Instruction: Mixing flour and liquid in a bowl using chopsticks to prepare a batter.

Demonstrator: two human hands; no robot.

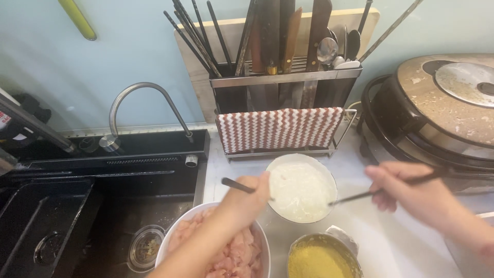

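Black stone sink fills the left, with a curved tap arching above it and a steel drain low in the basin. Just right of the sink edge sits a white bowl of raw meat, pale pink pieces heaped in it. The left hand reaches up across that bowl and is closed around one dark chopstick, whose free end sticks out to the left while its working end points right, toward the white bowl.

That white bowl holds a pale, starchy-looking mass and stands at the centre of the counter, directly between the two hands. The left hand is touching or just over its near-left rim, so it is the closer one. Below the white bowl a metal bowl of yellow crumbs sits near the front edge. Behind, a rack with knives and chopsticks carries a striped cloth.

The right hand grips a second chopstick; its long axis slants down-left, tip meeting the white bowl's right rim. Far right stands a round cooker.
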